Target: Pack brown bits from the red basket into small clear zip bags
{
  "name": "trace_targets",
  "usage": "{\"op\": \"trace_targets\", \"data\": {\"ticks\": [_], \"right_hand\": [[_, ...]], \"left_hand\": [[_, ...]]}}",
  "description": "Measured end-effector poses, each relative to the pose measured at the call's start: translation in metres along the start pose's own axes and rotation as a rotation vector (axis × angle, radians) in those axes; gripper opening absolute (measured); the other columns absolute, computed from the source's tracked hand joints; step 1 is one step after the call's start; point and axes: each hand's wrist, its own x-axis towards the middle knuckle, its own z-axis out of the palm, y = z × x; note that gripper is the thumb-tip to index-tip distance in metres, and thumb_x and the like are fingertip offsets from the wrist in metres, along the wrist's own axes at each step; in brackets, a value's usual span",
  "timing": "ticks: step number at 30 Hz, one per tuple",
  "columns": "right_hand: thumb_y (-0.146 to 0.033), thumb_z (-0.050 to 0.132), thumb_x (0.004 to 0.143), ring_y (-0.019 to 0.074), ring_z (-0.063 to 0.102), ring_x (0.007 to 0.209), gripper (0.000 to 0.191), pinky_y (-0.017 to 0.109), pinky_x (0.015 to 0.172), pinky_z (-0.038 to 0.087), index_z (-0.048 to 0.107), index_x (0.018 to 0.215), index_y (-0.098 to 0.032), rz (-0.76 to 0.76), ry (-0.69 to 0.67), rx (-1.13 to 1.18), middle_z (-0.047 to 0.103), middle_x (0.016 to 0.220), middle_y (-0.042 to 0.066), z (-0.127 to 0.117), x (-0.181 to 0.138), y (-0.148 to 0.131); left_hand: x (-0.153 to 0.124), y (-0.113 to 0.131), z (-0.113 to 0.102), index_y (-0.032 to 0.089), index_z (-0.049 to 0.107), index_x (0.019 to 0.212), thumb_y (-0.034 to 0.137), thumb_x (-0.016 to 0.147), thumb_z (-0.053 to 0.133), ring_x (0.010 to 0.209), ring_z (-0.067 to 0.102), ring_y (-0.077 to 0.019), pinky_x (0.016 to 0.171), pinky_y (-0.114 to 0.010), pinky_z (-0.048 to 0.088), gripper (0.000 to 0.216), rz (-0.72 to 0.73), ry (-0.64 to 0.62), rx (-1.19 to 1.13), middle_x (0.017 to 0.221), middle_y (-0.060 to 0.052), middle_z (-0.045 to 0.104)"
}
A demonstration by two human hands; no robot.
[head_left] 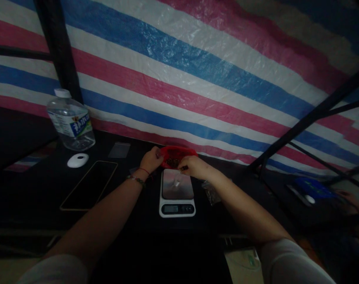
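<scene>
Two hands are working at your twelve o'clock: your left hand (151,158) is gripping the red bag's (176,154) rim, your right hand (194,165) is pinching dark bits above the kitchen scale (177,192). You're portioning; next calls for a gentle drop onto its platform.

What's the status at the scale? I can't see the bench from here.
Left hand grips the red bag edge; right hand pinches at its mouth. Bag sits behind the scale. Small clear bag beside right wrist.
</scene>
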Motion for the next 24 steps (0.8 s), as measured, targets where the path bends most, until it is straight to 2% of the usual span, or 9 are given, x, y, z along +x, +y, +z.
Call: {"op": "trace_targets", "data": {"ticks": [7, 11, 19, 24], "right_hand": [[-0.012, 0.060, 0.077, 0.0167, 0.061, 0.077, 0.016, 0.024, 0.070, 0.039, 0.074, 0.086, -0.016, -0.028, -0.061, -0.160, 0.070, 0.086, 0.008, 0.012, -0.008, -0.023], [-0.014, 0.062, 0.077, 0.0182, 0.062, 0.084, 0.019, 0.024, 0.072, 0.040, 0.072, 0.093, -0.016, 0.006, -0.060, -0.194, 0.070, 0.093, 0.009, 0.012, -0.007, -0.026], [-0.014, 0.064, 0.076, 0.0195, 0.064, 0.092, 0.028, 0.025, 0.080, 0.043, 0.069, 0.104, -0.015, 0.018, -0.028, -0.129, 0.070, 0.102, 0.010, 0.011, -0.007, -0.024], [-0.014, 0.066, 0.076, 0.0192, 0.064, 0.093, 0.027, 0.025, 0.082, 0.044, 0.070, 0.103, -0.015, -0.015, -0.028, -0.069, 0.070, 0.102, 0.009, 0.016, -0.005, -0.019]], "left_hand": [[-0.001, 0.001, -0.001, 0.019, 0.056, 0.094, 0.033, 0.076, 0.055, 0.072, 0.062, -0.0172, 0.060, -0.024, 0.041, 0.023, -0.032, 0.004, 0.017, 0.082, -0.004, 0.065], [-0.001, 0.001, -0.001, 0.019, 0.056, 0.093, 0.031, 0.076, 0.055, 0.074, 0.062, -0.0170, 0.061, -0.024, 0.042, 0.021, -0.022, 0.009, -0.003, 0.084, -0.005, 0.066], [-0.001, 0.001, -0.001, 0.019, 0.056, 0.091, 0.031, 0.076, 0.056, 0.072, 0.062, -0.0176, 0.061, -0.025, 0.041, 0.019, -0.020, 0.020, -0.003, 0.081, -0.004, 0.066], [0.000, 0.001, -0.001, 0.019, 0.056, 0.093, 0.031, 0.075, 0.056, 0.072, 0.062, -0.0173, 0.061, -0.024, 0.041, 0.021, -0.032, 0.013, 0.004, 0.082, -0.005, 0.066]]}}
